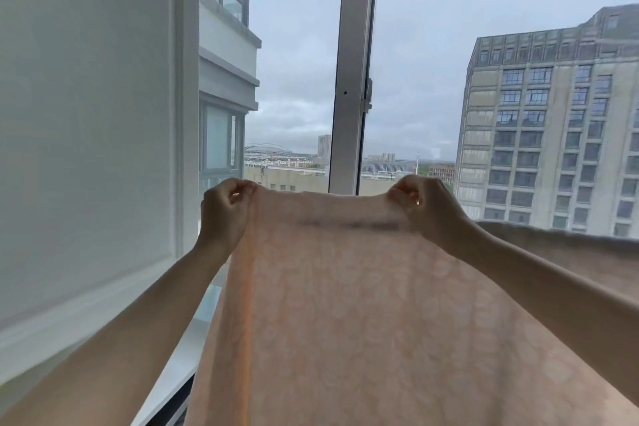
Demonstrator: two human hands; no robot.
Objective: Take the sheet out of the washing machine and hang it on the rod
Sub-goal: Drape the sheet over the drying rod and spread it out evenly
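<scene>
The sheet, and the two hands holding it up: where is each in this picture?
sheet [345, 304]: head view, middle of the peach patterned cloth.
left hand [224, 211]: head view, back of the hand gripping the top edge.
right hand [427, 209]: head view, back of the hand gripping the top edge.

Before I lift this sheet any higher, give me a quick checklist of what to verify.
1. Left hand pinches the sheet top edge: ok.
2. Right hand pinches the top edge: ok.
3. Edge spread between the hands, slight sag: ok.
4. Rod location: cannot tell, none clearly in view.
5. Sheet's lower end free of snags: cannot tell, out of frame.
6. Window frame close ahead: not touching, ok.
</scene>
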